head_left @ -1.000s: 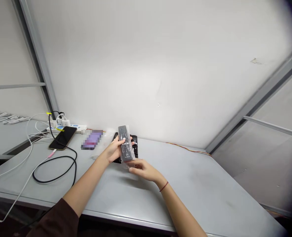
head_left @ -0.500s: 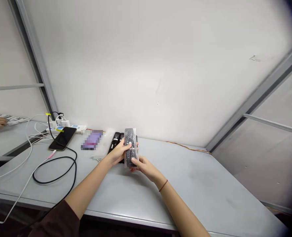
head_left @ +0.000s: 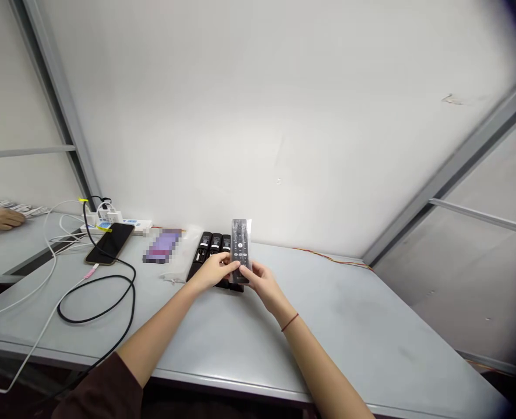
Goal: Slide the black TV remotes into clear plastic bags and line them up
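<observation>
Between my two hands is a black remote control (head_left: 240, 244) in a clear plastic sleeve, held upright with its buttons toward me. My left hand (head_left: 214, 271) grips its lower left side, thumb on the front. On the lower right, my right hand (head_left: 260, 282) pinches it, thumb also over the front. Behind it, several black remote controls (head_left: 204, 247) lie side by side on the grey table (head_left: 258, 355), backs up. My hands and the held remote hide part of that row.
Left of the row lie a clear plastic bag (head_left: 183, 256), a blurred purple item (head_left: 164, 245) and a black phone (head_left: 110, 244) on a charging cable. A power strip (head_left: 138, 226) with plugs sits behind. Black and white cables loop across the left. Another person's hand (head_left: 2, 219) is at far left.
The sleeved remote has moved up and slightly right, and its face has turned more squarely toward me. Both hands shifted with it, exposing more of the remotes behind.
</observation>
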`<action>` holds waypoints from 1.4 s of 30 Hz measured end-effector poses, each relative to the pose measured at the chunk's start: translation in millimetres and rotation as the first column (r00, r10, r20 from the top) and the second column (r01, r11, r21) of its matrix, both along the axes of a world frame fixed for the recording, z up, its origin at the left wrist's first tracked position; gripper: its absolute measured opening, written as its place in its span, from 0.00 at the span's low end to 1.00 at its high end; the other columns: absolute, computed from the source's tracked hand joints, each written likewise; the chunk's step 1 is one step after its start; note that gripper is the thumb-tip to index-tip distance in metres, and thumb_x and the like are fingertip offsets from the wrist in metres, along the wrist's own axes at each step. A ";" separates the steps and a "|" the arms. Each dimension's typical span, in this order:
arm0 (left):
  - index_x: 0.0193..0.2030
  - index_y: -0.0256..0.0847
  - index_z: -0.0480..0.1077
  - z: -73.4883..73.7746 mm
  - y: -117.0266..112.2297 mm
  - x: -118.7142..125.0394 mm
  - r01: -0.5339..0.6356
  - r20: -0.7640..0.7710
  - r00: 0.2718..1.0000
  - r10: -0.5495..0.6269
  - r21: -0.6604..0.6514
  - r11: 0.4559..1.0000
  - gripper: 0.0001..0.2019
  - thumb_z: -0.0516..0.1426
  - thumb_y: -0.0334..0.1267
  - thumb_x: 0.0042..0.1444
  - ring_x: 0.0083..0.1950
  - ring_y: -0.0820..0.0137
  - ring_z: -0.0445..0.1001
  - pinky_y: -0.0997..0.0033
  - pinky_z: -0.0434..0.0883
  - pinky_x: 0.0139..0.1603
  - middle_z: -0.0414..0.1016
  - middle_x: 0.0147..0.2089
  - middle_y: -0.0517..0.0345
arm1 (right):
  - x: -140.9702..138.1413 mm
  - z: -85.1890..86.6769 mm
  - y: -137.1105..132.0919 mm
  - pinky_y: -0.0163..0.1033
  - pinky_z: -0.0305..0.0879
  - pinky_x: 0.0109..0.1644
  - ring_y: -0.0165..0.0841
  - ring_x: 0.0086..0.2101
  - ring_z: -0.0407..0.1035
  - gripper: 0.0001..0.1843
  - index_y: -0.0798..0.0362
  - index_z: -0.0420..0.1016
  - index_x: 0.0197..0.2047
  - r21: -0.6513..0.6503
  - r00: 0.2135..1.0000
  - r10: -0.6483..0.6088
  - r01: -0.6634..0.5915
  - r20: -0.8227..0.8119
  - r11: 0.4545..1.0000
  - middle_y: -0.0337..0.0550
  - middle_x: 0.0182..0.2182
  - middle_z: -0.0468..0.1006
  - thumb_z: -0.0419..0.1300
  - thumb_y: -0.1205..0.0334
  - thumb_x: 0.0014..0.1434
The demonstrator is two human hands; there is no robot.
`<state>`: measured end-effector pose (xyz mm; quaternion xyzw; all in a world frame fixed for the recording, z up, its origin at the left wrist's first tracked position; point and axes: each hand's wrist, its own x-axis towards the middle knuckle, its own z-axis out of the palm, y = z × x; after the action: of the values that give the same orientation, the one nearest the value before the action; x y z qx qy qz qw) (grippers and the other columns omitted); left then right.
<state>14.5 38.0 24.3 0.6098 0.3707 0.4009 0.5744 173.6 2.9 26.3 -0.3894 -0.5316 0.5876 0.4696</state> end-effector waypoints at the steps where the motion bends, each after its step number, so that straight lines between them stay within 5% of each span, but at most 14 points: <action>1: 0.43 0.35 0.72 -2.2 0.9 1.3 -0.007 0.000 1.000 0.007 0.010 1.000 0.19 0.60 0.48 0.50 0.35 0.67 0.73 0.69 0.72 0.34 0.75 0.39 0.50 | 0.7 -0.1 1.0 0.47 0.69 0.49 0.40 0.42 0.73 0.27 0.56 0.74 0.47 -0.012 1.000 -0.025 0.025 -0.011 1.000 0.50 0.43 0.77 0.63 0.45 0.50; 7: 0.50 0.40 0.71 -9.4 6.7 -1.6 -0.143 -0.081 0.985 0.151 0.101 0.985 0.20 0.55 0.49 0.54 0.28 0.73 0.69 0.73 0.69 0.30 0.73 0.35 0.55 | 34.5 -0.9 17.5 0.43 0.72 0.44 0.38 0.39 0.73 0.22 0.58 0.74 0.41 -0.060 0.950 -0.292 0.300 0.107 0.952 0.51 0.40 0.78 0.63 0.49 0.50; 12: 0.45 0.40 0.73 -2.4 5.1 -7.4 -0.141 -0.259 0.945 0.199 0.225 0.964 0.16 0.52 0.46 0.56 0.31 0.69 0.70 0.70 0.68 0.36 0.75 0.35 0.56 | 81.7 -5.7 28.8 0.42 0.73 0.34 0.36 0.33 0.74 0.24 0.53 0.62 0.53 -0.034 0.764 -0.514 0.569 0.391 0.821 0.49 0.35 0.77 0.58 0.57 0.54; 19: 0.43 0.41 0.75 0.2 -1.3 -6.9 -0.067 -0.399 0.890 0.222 0.367 0.928 0.16 0.51 0.44 0.56 0.34 0.65 0.72 0.68 0.65 0.39 0.77 0.36 0.56 | 100.8 -20.9 33.7 0.42 0.66 0.35 0.40 0.29 0.72 0.20 0.55 0.66 0.50 0.163 0.499 -0.513 0.588 0.699 0.793 0.43 0.25 0.74 0.55 0.59 0.54; 23: 0.41 0.42 0.75 -2.6 0.0 -6.9 -0.056 -0.386 0.896 0.220 0.394 0.917 0.14 0.51 0.43 0.56 0.38 0.63 0.73 0.67 0.65 0.44 0.78 0.39 0.54 | 94.9 -21.8 32.1 0.42 0.61 0.45 0.42 0.40 0.70 0.19 0.58 0.69 0.49 0.398 0.159 -0.507 0.442 0.847 0.804 0.56 0.40 0.74 0.51 0.59 0.57; 25: 0.40 0.43 0.76 -3.7 1.0 -7.0 -0.062 -0.371 0.902 0.220 0.393 0.918 0.14 0.51 0.43 0.56 0.40 0.62 0.74 0.67 0.65 0.45 0.78 0.39 0.54 | 93.2 -21.5 30.5 0.43 0.59 0.49 0.44 0.44 0.68 0.21 0.59 0.69 0.51 0.445 0.079 -0.513 0.399 0.855 0.802 0.60 0.46 0.70 0.51 0.56 0.58; 32: 0.39 0.44 0.76 -6.1 2.2 -6.8 -0.071 -0.369 0.903 0.222 0.382 0.921 0.13 0.52 0.43 0.55 0.41 0.62 0.74 0.67 0.65 0.45 0.79 0.39 0.55 | 92.9 -23.9 29.0 0.42 0.59 0.47 0.43 0.42 0.68 0.24 0.62 0.69 0.53 0.423 0.064 -0.464 0.316 0.884 0.849 0.60 0.44 0.70 0.55 0.56 0.56; 42: 0.40 0.43 0.75 -8.6 2.6 -6.3 -0.031 -0.412 0.885 0.218 0.416 0.909 0.14 0.51 0.42 0.57 0.41 0.62 0.74 0.67 0.65 0.45 0.78 0.41 0.54 | 87.8 -27.7 38.1 0.39 0.60 0.47 0.40 0.41 0.69 0.21 0.61 0.72 0.50 0.479 0.089 -0.521 0.287 0.849 0.830 0.56 0.41 0.72 0.53 0.60 0.55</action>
<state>8.2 40.6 15.7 0.7638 0.4432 0.3526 0.3095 261.5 41.0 -1.4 -0.7490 -0.6266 0.0102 0.2152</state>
